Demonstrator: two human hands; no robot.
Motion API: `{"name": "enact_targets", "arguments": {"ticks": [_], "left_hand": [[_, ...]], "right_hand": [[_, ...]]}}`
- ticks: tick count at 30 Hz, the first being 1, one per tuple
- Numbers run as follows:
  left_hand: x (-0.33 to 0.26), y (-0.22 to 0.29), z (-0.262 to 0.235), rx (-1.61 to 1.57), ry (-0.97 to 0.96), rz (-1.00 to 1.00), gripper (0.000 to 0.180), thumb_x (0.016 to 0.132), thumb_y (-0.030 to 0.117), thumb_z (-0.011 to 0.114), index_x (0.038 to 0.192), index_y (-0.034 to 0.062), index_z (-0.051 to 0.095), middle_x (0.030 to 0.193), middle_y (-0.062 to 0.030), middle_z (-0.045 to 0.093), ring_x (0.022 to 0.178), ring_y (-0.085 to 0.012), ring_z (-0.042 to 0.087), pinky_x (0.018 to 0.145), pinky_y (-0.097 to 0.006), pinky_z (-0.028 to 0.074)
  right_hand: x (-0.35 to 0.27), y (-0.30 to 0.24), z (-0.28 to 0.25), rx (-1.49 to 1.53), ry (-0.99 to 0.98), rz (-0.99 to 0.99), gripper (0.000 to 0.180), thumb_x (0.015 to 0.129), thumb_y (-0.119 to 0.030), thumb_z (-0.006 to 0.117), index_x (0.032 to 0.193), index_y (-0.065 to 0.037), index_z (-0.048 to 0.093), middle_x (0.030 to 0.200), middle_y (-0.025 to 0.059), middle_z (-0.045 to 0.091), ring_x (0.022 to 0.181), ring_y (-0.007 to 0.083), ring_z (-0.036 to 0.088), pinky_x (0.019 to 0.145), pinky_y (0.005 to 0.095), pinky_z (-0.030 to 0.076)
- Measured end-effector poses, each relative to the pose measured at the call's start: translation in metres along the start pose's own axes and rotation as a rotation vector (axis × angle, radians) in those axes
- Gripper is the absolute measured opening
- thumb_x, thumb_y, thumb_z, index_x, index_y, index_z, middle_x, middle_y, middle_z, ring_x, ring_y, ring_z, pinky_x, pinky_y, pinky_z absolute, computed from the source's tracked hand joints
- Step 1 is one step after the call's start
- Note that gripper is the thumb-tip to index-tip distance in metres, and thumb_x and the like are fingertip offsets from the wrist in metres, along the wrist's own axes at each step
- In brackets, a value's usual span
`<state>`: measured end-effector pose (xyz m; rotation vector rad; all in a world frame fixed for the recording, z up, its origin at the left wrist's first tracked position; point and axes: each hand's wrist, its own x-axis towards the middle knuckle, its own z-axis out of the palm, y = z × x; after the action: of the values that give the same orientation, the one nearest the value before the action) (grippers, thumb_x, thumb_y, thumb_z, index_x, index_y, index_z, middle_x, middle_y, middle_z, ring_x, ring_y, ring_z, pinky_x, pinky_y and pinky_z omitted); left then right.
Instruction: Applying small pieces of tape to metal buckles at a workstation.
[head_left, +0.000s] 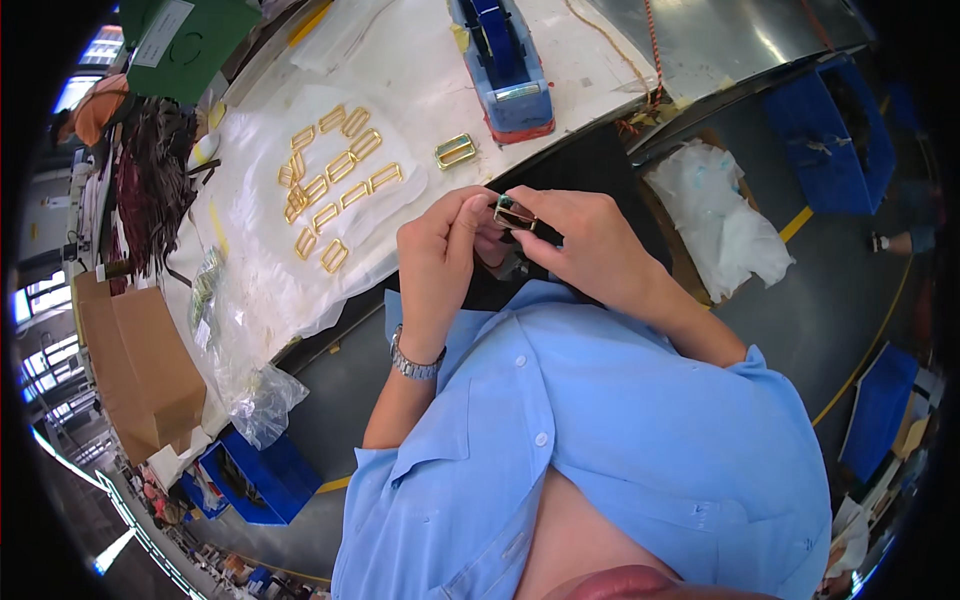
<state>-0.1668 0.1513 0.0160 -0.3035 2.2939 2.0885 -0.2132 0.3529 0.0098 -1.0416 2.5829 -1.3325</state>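
Near the middle of the frame, both hands are at one buckle [516, 220]: the right hand [590, 235] pinches it between thumb and fingers, and the left hand [440, 235] grips its left end with the fingertips. Gold buckles [340, 167] lie scattered on a white sheet [250, 250] over the counter [590, 60], left of upper centre. A single green-tinged clasp [456, 150] lies apart from them, just beside the tape dispenser [515, 100] at upper centre. A carton [140, 370] stands at the left.
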Motion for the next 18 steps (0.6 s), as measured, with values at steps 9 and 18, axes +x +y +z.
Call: {"name": "enact_targets", "arguments": {"ticks": [9,18], "left_hand": [[-0.004,0.020,-0.019,0.728,-0.170,0.520,0.048,0.089,-0.006,0.079,0.135,0.0040,0.072,0.114,-0.0120,0.078,0.095,-0.0236,0.077,0.085,-0.034,0.062],[-0.001,0.021,-0.013,0.275,-0.127,0.173,0.033,0.095,-0.004,0.078,0.127,-0.0010,0.071,0.099,-0.0069,0.077,0.084,-0.0126,0.074,0.076,-0.028,0.060]], "right_hand": [[0.004,0.001,-0.005,-0.001,-0.045,-0.026,0.044,0.089,-0.007,0.081,0.131,0.002,0.071,0.111,0.0199,0.078,0.096,0.0375,0.077,0.083,0.0412,0.063],[0.003,0.000,-0.001,0.037,-0.028,-0.084,0.055,0.094,-0.012,0.077,0.143,0.001,0.055,0.092,0.0180,0.074,0.086,0.0369,0.075,0.077,0.0451,0.061]]}}
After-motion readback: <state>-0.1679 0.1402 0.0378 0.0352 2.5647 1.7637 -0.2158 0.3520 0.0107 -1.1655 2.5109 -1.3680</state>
